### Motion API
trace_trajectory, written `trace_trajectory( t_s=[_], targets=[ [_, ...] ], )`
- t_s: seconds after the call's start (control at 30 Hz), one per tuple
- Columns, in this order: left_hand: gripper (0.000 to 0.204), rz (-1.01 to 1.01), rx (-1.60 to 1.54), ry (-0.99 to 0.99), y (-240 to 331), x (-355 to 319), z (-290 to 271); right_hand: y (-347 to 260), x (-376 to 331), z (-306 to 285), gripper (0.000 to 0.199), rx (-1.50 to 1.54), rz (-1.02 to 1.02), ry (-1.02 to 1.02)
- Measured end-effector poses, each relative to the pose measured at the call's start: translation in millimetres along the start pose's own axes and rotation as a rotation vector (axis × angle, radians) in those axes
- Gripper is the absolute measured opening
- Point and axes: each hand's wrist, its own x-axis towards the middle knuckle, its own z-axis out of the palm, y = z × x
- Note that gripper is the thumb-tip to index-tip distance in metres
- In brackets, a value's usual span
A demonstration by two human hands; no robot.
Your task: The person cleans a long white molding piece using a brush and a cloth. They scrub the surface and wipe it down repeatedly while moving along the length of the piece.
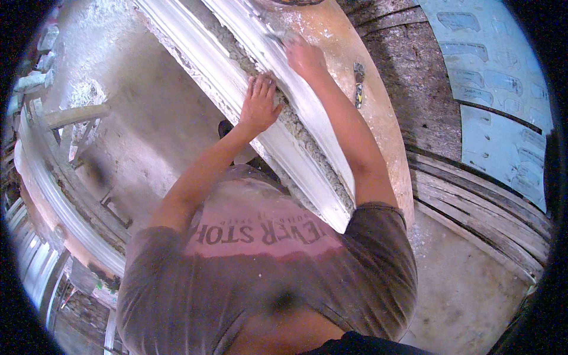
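A long white ridged plaster moulding (pixel 296 180) runs diagonally from the upper left toward my body. A rough grey strip (pixel 302 135) lies along it, between its ridged side and a smoother white side. My left hand (pixel 260 106) rests on the moulding with fingers stretched out, the fingertips by the rough strip. Farther up and to the right, my right hand (pixel 304 57) is closed at the moulding's right edge. A small greyish thing shows at its fingers, too blurred to name. A scraper (pixel 358 86) with a black and yellow handle lies right of my right forearm.
Beneath the moulding is a tan tabletop (pixel 384 139) with a curved right edge, spotted with white. Weathered planks (pixel 473 204) and blue panels (pixel 494 65) are at the right. More long white mouldings (pixel 65 198) and a wooden bar (pixel 77 116) stand at the left.
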Motion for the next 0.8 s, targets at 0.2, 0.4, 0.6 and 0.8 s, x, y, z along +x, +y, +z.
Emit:
trace_trajectory(
  t_s=[0.2, 0.4, 0.6, 0.8],
  targets=[
    [0.062, 0.021, -0.197, 0.028, -36, 4, -23, -30, 34, -8, 0.032, 0.143, 0.031, 0.19],
    [0.046, -0.175, -0.291, 0.193, -75, -14, -66, -30, -124, 34, 0.043, 0.148, 0.013, 0.198],
    [0.042, -0.173, -0.3, 0.211, -76, -2, -66, -55, -51, 60, 0.039, 0.118, 0.01, 0.285],
    [0.042, -0.049, -0.34, 0.209, -66, 16, -59, -66, -54, 5, 0.034, 0.605, 0.184, 0.272]
  ],
)
